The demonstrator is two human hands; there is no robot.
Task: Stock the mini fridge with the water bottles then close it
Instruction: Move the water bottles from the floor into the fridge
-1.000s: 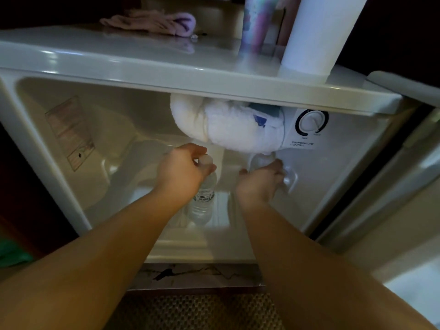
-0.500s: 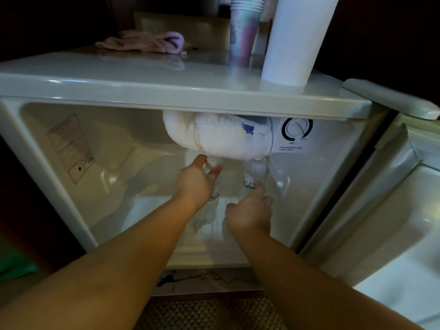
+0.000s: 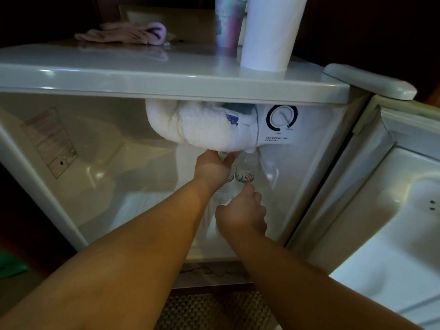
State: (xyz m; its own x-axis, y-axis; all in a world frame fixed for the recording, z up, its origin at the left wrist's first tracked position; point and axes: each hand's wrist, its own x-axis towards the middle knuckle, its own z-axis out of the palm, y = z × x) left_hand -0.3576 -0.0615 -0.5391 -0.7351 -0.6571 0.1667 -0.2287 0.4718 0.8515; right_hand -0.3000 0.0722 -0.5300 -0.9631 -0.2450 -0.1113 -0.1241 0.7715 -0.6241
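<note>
The white mini fridge [image 3: 166, 84] stands open, its door [image 3: 392, 210] swung out to the right. My left hand [image 3: 212, 170] reaches deep inside, just under the frosted freezer box [image 3: 202, 125], and is closed around the top of a clear water bottle [image 3: 223, 190] that it mostly hides. A second water bottle [image 3: 246, 169] stands upright right beside it, to the right, label facing me. My right hand [image 3: 240, 210] is curled below that bottle and holds nothing; only its extended fingertip touches the label.
A temperature dial [image 3: 282, 117] sits right of the freezer box. On the fridge top stand a paper towel roll [image 3: 269, 32] and stacked cups [image 3: 228, 20], with a pink cloth [image 3: 128, 34] further left. A woven mat [image 3: 214, 310] lies on the floor.
Both hands went deeper into the fridge. My right hand let go of its bottle, which now stands at the back, and drew back slightly. My left hand still grips the other bottle.
</note>
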